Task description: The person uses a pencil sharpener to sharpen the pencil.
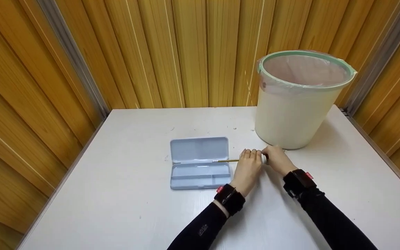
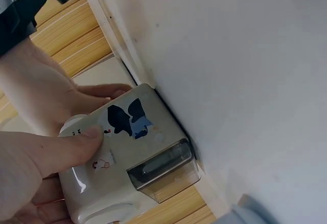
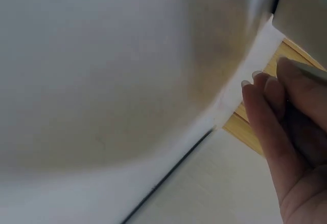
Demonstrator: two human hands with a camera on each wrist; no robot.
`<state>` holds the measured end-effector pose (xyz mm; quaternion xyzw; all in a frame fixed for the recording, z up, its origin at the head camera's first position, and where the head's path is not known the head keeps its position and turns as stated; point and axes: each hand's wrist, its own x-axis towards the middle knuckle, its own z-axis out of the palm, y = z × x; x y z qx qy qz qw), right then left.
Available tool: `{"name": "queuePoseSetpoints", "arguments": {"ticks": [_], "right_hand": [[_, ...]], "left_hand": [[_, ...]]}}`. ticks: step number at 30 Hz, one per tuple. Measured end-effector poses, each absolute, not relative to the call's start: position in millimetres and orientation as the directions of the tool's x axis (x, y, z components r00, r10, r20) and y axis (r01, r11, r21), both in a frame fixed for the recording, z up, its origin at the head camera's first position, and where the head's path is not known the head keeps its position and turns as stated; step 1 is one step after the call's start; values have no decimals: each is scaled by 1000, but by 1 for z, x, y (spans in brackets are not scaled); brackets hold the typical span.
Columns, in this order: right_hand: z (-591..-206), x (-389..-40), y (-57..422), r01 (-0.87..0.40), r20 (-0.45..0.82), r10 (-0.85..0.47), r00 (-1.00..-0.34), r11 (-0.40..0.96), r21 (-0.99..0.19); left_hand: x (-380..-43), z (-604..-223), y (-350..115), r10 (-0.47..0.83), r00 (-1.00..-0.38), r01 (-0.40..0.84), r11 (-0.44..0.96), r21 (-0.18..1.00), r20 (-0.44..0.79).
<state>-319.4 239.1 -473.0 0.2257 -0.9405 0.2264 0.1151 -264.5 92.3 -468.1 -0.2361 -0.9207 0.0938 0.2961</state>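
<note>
My left hand point(image 1: 249, 170) grips a white hand-crank pencil sharpener point(image 2: 145, 119) with cartoon stickers and a clear shavings drawer point(image 2: 166, 168); its thumb lies on the stickered face. From the sharpener's left side a thin gold-coloured pencil point(image 1: 229, 160) sticks out, its end over the pencil case. On the other side my right hand point(image 1: 279, 159) has its fingers curled at the dark crank handle point(image 1: 266, 157), which is mostly hidden. In the right wrist view the right hand's fingers point(image 3: 271, 127) are bent together beside the sharpener's body.
An open light-blue pencil case point(image 1: 200, 176) with a divided base lies left of the hands. Behind the right hand stands a tall cream bin point(image 1: 290, 114) with a green rim and a clear liner. Wood-patterned panels point(image 1: 186, 52) enclose the white table point(image 1: 123, 194).
</note>
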Motion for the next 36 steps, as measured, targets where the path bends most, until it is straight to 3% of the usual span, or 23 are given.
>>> {"name": "queuePoseSetpoints", "arguments": {"ticks": [5, 10, 20, 36], "right_hand": [[-474, -309, 244, -455, 279, -367, -888, 793, -404], [-474, -300, 246, -443, 234, -377, -896, 788, -427], [-464, -274, 249, -532, 237, -478, -846, 734, -421], [-431, -250, 241, -474, 270, -395, -878, 799, -371]], "left_hand": [[-265, -469, 95, 487, -701, 370, 873, -319, 521], [-263, -468, 96, 475, -726, 362, 879, -311, 497], [-262, -464, 98, 455, -789, 356, 886, -297, 413], [-263, -467, 97, 451, -752, 342, 891, -300, 481]]}}
